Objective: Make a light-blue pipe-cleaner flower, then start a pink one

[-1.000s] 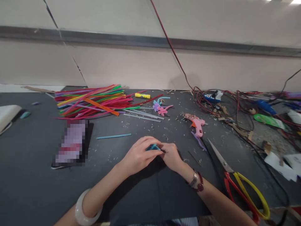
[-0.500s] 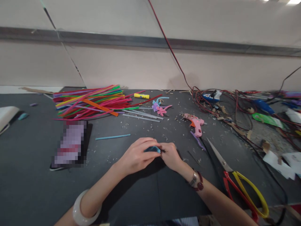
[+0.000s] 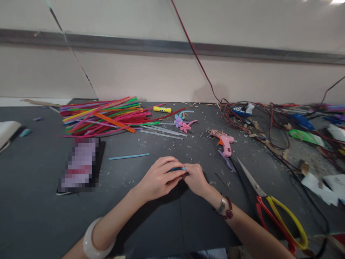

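Observation:
My left hand [image 3: 161,178] has its fingers wrapped round a small blue piece [image 3: 178,168], of which only a sliver shows. My right hand [image 3: 196,178] meets it at the fingertips and pinches the right end of the same piece. Left of my hands a light blue pipe cleaner [image 3: 129,157] lies on the dark table. Beyond them are a purple flower [image 3: 178,121] and a pink flower [image 3: 185,127], with pale stems [image 3: 161,135] beside them. A large bundle of coloured pipe cleaners [image 3: 105,117] lies at the back left.
A pink glue gun [image 3: 225,142] and large scissors with red and yellow handles [image 3: 269,199] lie to the right. A phone-like object [image 3: 79,165] is at the left. Behind sit a yellow tube [image 3: 162,109] and tangled red cables [image 3: 229,117]. Scraps dot the table [image 3: 151,230].
The fingers of my left hand have closed in slightly, and less of the blue piece shows between them. My right hand has barely moved.

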The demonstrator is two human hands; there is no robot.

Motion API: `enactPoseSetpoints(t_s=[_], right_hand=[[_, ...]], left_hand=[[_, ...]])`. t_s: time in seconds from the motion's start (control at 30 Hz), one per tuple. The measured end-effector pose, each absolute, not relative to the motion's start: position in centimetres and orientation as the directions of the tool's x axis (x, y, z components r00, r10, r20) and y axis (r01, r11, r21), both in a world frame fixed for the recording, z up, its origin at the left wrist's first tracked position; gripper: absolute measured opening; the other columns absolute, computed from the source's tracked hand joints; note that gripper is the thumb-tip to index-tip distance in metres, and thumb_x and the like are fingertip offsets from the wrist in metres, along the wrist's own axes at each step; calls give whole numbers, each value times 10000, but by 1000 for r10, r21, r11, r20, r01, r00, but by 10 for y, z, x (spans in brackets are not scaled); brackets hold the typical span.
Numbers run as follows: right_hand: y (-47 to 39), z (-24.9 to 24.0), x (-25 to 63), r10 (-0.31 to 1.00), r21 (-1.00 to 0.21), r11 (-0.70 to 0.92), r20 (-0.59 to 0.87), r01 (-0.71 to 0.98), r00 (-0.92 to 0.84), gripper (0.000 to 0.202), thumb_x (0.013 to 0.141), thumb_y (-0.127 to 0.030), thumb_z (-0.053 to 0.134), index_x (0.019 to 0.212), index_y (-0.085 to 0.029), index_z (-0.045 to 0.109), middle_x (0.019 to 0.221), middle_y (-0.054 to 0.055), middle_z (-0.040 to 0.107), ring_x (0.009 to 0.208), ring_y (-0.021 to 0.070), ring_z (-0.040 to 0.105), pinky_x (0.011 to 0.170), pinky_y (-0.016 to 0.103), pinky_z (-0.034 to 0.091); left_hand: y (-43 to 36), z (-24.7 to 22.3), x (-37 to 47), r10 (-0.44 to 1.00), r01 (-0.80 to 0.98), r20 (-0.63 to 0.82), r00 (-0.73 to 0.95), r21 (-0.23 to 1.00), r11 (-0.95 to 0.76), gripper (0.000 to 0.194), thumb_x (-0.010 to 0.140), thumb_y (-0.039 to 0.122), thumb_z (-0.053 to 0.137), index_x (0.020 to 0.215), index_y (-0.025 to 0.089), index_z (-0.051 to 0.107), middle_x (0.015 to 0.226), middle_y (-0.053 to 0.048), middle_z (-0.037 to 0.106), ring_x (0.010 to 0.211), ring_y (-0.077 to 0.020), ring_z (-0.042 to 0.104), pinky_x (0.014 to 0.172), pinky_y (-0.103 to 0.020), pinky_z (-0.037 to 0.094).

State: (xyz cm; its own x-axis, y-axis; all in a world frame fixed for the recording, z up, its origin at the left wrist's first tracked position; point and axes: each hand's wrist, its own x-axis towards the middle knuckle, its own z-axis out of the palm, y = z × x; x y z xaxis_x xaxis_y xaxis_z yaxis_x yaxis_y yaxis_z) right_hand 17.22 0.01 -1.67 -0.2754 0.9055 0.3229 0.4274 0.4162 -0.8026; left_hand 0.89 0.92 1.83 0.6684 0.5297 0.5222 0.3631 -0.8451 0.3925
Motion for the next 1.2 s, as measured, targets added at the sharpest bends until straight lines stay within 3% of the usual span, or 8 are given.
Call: enactPoseSetpoints(t_s=[0.43, 0.63, 0.83, 1.0, 1.2], right_hand=[[0, -16, 174, 899, -810, 428, 335, 402, -282, 216, 675, -30, 427, 587, -146, 586, 550, -10, 562, 512, 94, 497, 497, 174, 369], [-1, -15, 174, 890, -809, 439, 334, 391, -310, 238, 663, -2, 420, 629, -152, 603, 595, -2, 587, 552, 97, 523, 521, 173, 377], [-3, -16, 172, 878, -785, 466, 353, 407, -323, 231, 691, -18, 418, 609, -159, 581, 580, -7, 561, 548, 97, 504, 522, 181, 385], [-4, -19, 170, 873, -781, 480, 376, 400, -313, 214, 718, -49, 435, 601, -161, 576, 605, 6, 574, 563, 106, 514, 531, 194, 403], [-5, -18, 170, 869, -776, 486, 381, 401, -317, 219, 757, -76, 430, 605, -156, 566, 606, 10, 564, 561, 103, 510, 532, 194, 402]], left_hand=[[8, 15, 10, 557, 342, 547, 625, 449, -825, 349, 760, 121, 534, 1099, 203, 526, 987, -71, 594, 972, -190, 482, 825, -380, 451], [9, 17, 9, 585, 320, 592, 555, 497, -806, 319, 728, 137, 580, 1039, 206, 567, 971, -73, 596, 937, -190, 502, 802, -381, 457], [8, 11, 11, 572, 355, 641, 512, 449, -820, 204, 737, 131, 568, 929, 195, 594, 830, -45, 630, 774, -147, 558, 690, -308, 493], [4, 4, 13, 566, 433, 641, 518, 374, -820, 224, 753, 123, 543, 969, 179, 567, 852, -58, 623, 777, -155, 573, 685, -311, 493], [3, 3, 16, 577, 452, 665, 475, 379, -808, 220, 737, 92, 554, 945, 161, 571, 828, -57, 607, 749, -140, 556, 678, -286, 490]])
